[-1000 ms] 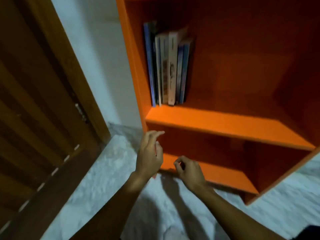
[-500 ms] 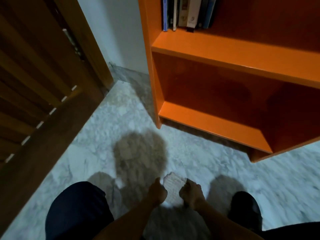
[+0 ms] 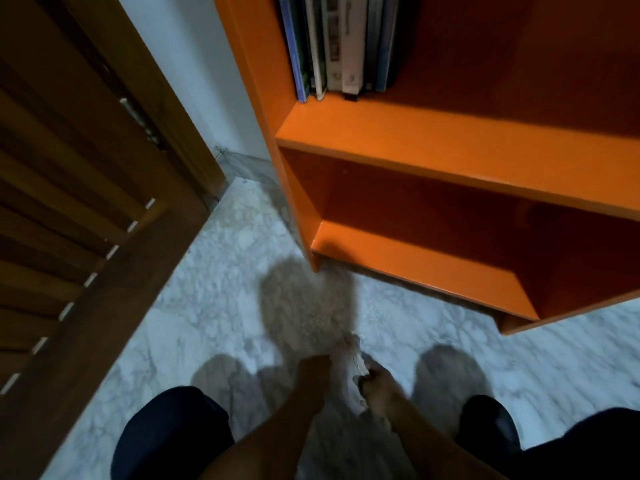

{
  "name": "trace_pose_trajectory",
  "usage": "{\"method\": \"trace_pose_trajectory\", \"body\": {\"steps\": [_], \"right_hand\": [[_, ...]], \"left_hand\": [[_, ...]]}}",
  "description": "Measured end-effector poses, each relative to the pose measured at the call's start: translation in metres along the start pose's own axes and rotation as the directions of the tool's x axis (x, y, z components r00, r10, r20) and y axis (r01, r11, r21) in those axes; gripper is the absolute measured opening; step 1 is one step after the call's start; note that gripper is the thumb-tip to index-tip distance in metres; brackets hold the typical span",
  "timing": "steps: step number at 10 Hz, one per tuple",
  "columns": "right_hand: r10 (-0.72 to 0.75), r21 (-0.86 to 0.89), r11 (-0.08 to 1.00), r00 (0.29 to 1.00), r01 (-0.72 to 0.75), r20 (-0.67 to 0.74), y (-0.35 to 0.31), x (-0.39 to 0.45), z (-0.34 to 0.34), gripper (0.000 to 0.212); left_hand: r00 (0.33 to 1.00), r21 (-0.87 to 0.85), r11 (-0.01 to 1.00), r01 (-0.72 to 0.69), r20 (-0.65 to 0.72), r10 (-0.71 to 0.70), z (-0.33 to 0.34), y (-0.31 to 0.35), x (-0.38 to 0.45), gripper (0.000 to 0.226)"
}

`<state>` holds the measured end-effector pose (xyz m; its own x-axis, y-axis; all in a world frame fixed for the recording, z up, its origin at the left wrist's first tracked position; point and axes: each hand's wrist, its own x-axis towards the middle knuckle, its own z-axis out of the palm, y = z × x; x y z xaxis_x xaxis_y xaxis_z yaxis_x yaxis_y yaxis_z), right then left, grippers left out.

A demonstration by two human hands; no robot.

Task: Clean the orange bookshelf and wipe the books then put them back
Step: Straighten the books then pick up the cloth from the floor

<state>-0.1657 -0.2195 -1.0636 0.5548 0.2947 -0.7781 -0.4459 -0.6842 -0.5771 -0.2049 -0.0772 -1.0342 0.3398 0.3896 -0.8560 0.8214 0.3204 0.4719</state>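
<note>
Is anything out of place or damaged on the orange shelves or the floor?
Nothing stands out. The upright books stand together on the orange bookshelf, its lower shelves bare. Both hands, left hand and right hand, hold a whitish cloth over the marble floor.

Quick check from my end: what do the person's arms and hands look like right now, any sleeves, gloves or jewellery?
Both forearms are bare to the frame's bottom edge, with no sleeve in view. The left hand and right hand wear no gloves. The picture is dim and blurred, so rings or a watch cannot be ruled out. Dark trousers cover the knees.
</note>
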Motion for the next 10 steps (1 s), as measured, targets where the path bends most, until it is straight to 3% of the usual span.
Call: {"method": "trace_pose_trajectory", "body": {"steps": [1, 2, 3, 4, 5, 6, 7, 9, 10], "right_hand": [[0.007, 0.126, 0.992, 0.999, -0.011, 0.033, -0.042, -0.052, -0.026, 0.037], [-0.069, 0.174, 0.982, 0.998, 0.068, 0.000, -0.105, -0.136, -0.059, 0.019], [-0.190, 0.118, 0.974, 0.980, 0.195, -0.052, -0.148, -0.208, -0.083, 0.018], [-0.255, 0.148, 0.956, 0.967, 0.255, -0.019, -0.199, -0.282, -0.118, 0.035], [-0.239, 0.089, 0.969, 0.966, 0.230, 0.095, -0.248, -0.359, -0.148, 0.029], [-0.243, 0.151, 0.961, 0.967, 0.230, 0.073, -0.295, -0.432, -0.181, 0.028], [-0.287, 0.180, 0.938, 0.955, 0.296, -0.072, -0.327, -0.487, -0.207, 0.017], [-0.594, -0.022, 0.795, 0.770, 0.606, -0.234, -0.379, -0.565, -0.239, 0.041], [-0.623, -0.067, 0.759, 0.693, 0.647, -0.364, -0.390, -0.593, -0.257, 0.015]], "left_hand": [[0.997, -0.144, 0.987, 0.073, 0.011, -0.072, -0.010, 0.034, -0.056, 0.019], [0.997, -0.304, 0.950, 0.068, 0.055, -0.053, -0.022, 0.064, -0.118, 0.012], [0.996, -0.368, 0.926, 0.088, 0.037, -0.080, -0.043, 0.103, -0.198, 0.022], [0.997, -0.392, 0.920, 0.025, 0.080, 0.007, -0.066, 0.150, -0.275, 0.030], [0.964, -0.350, 0.923, -0.158, 0.146, 0.221, -0.086, 0.211, -0.365, 0.019], [0.863, -0.141, 0.895, -0.423, 0.237, 0.445, -0.104, 0.264, -0.431, 0.025], [0.691, 0.073, 0.743, -0.665, 0.437, 0.575, -0.126, 0.311, -0.492, 0.020], [0.457, 0.187, 0.459, -0.869, 0.661, 0.595, -0.129, 0.379, -0.593, 0.013], [0.370, 0.195, 0.326, -0.925, 0.663, 0.651, -0.119, 0.399, -0.632, 0.019]]}}
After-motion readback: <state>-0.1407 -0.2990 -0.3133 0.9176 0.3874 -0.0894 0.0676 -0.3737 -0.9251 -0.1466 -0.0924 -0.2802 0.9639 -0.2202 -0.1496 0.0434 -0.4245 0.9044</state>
